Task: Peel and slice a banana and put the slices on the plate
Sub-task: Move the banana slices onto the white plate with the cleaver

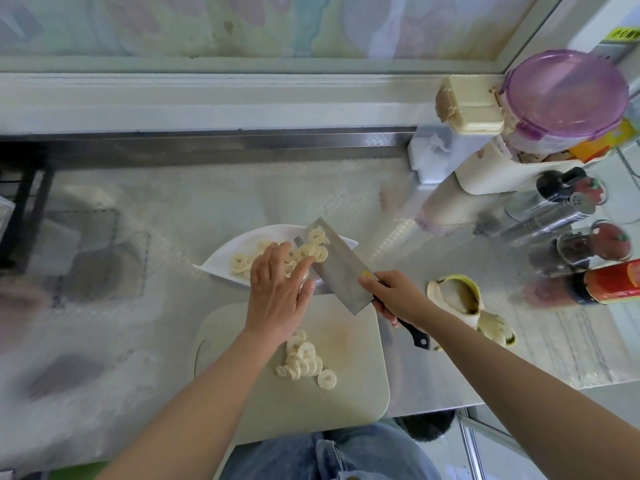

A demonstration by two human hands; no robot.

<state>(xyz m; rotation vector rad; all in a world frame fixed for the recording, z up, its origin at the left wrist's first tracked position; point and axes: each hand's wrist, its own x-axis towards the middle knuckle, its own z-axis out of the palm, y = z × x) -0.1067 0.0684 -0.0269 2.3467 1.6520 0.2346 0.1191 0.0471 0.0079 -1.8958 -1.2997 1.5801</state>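
My right hand (pixel 394 296) grips the black handle of a cleaver (pixel 341 271), whose flat blade is tilted over the white plate (pixel 221 258). Several banana slices (pixel 317 245) lie on the blade's far end. My left hand (pixel 277 289) is spread flat with straight fingers, its fingertips touching the slices at the blade's edge. More slices (pixel 242 263) lie on the plate. A small heap of slices (pixel 306 362) lies on the pale cutting board (pixel 353 382) below my left wrist. The empty banana peel (pixel 464 299) lies on the counter to the right.
Spice jars and a red-labelled bottle (pixel 609 282) line the right edge of the steel counter. A purple-lidded container (pixel 564 95) and a beige box (pixel 467 105) stand at the back right. The counter's front edge runs just below the board.
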